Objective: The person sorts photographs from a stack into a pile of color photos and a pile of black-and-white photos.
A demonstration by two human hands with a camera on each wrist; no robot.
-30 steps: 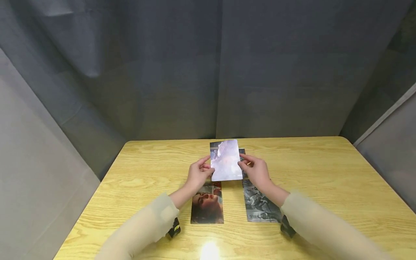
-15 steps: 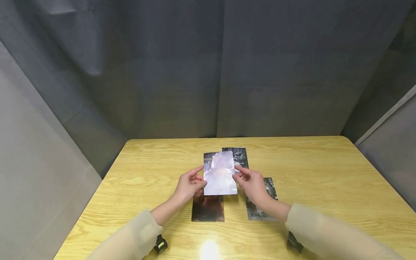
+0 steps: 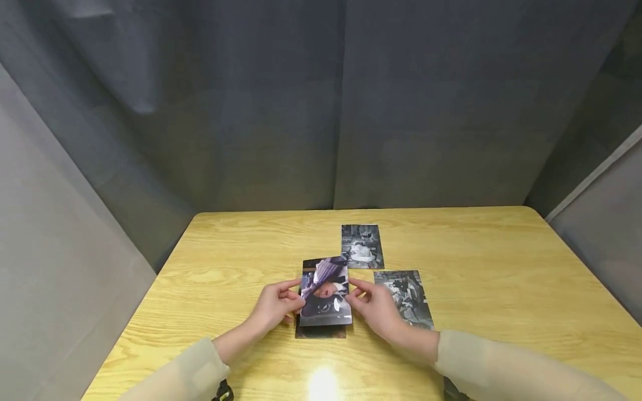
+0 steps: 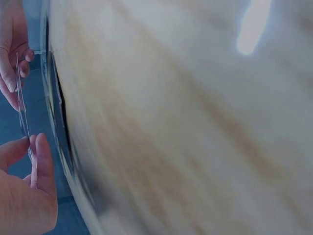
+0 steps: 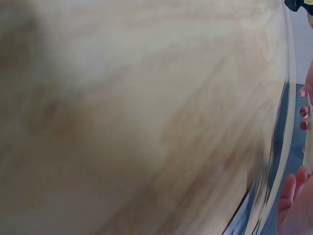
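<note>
A colour photo [image 3: 325, 292] is held just above the tabletop [image 3: 501, 289] by both hands, one at each long edge. The left hand [image 3: 273, 306] has its thumb and fingertips pinched on the left edge, and the right hand [image 3: 377, 307] is pinched on the right edge the same way, rest of the fingers loosely curled. The photo is kept pretty much flat, picture side up, and it's sitting right over another print [image 3: 321, 332] that lies on the wood, so only a dark strip of that one can be seen along the near edge.

Two black-and-white photos are laid flat nearby: one [image 3: 362, 246] further back, just beyond the held photo and slightly right, and another [image 3: 405, 296] just beside the right hand, partly covered by it.

In the left wrist view the held photo [image 4: 22, 112] is seen edge-on as a thin line between fingertips; everything else there is blurred wood grain. Same story in the right wrist view, mostly blur.
</note>
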